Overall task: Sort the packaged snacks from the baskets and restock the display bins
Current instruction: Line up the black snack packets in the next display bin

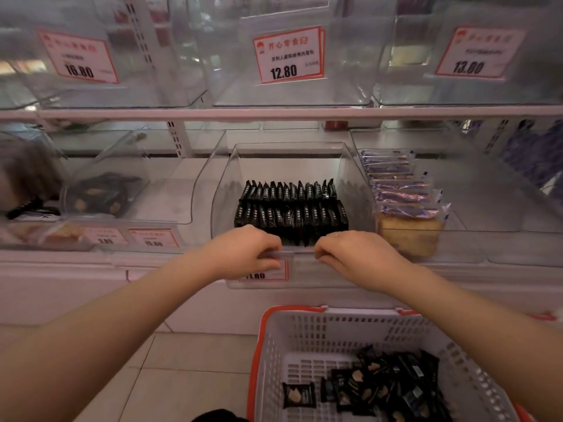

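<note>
Our left hand and right hand both curl over the front lip of the clear bin, fingers hooked inside and thumbs beneath, on the middle shelf. Behind the lip stand two neat rows of black packets, upright and close-packed at the bin's front. Below, on the floor, the white basket holds a loose heap of black packs not yet shelved. The risk, as we judge it: drawing the bin too far off the shelf edge, or tipping it, could topple the rows or spill them. An uneven pull might knock the neighbouring bin of blue-wrapped cakes.
</note>
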Demonstrator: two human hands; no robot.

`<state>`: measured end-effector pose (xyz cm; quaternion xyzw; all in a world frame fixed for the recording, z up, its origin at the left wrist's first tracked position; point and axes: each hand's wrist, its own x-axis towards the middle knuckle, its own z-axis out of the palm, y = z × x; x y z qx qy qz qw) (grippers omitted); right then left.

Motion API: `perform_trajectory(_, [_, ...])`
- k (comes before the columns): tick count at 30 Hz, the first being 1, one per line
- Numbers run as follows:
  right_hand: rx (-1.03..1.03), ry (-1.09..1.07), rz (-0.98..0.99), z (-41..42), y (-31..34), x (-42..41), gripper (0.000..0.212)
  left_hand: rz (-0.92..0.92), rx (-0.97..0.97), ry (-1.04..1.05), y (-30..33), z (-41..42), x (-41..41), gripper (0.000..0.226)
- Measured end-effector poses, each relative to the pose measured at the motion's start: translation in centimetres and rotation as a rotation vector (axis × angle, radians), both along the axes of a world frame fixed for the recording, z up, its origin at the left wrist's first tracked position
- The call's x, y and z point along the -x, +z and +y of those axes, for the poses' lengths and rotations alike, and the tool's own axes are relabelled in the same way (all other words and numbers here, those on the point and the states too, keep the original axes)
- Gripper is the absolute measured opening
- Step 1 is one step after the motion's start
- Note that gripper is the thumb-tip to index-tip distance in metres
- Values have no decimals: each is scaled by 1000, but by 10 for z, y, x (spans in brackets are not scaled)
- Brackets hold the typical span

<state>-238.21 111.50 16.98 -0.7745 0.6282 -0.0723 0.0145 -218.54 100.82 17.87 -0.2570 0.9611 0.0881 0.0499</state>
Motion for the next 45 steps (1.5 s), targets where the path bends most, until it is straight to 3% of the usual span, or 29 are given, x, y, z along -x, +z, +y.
perform_trajectory(8, [82,-63,-48,19,-9,15,21,50,109,120,-8,35,22,18])
perform_trajectory(11, [237,-63,13,30,-13,6,19,71,260,146,-6,50,24,35])
perform_trajectory(13, [439,-75,-26,45,-20,5,22,235,411,31,-5,68,33,42])
perform_trajectory(15, [530,-120,-78,63,-35,9,23,449,468,-116,-9,86,46,30])
perform_trajectory(17, [355,-195,-164,81,-59,18,22,454,338,-175,-26,107,62,21])
perform_trajectory(20, [-64,-388,-290,107,-110,43,15,187,19,-99,-73,133,87,25])
perform_trajectory(25, [-550,-659,-406,155,-188,77,17,-180,-209,-96,-171,161,108,24])
perform_trajectory(30, [-875,-699,-325,189,-249,98,24,-344,-487,60,-250,176,113,24])
perform_trajectory(34, [-953,-612,-276,177,-287,103,20,-313,-726,256,-297,182,119,17])
perform_trajectory(38, [-746,-509,-205,149,-327,97,48,-349,-745,379,-331,181,121,26])
perform_trajectory(42, [-689,-338,-80,119,-359,103,51,-246,-857,632,-360,172,126,33])
perform_trajectory(45, [-722,-248,8,102,-374,115,51,-172,-800,750,-376,165,132,33])
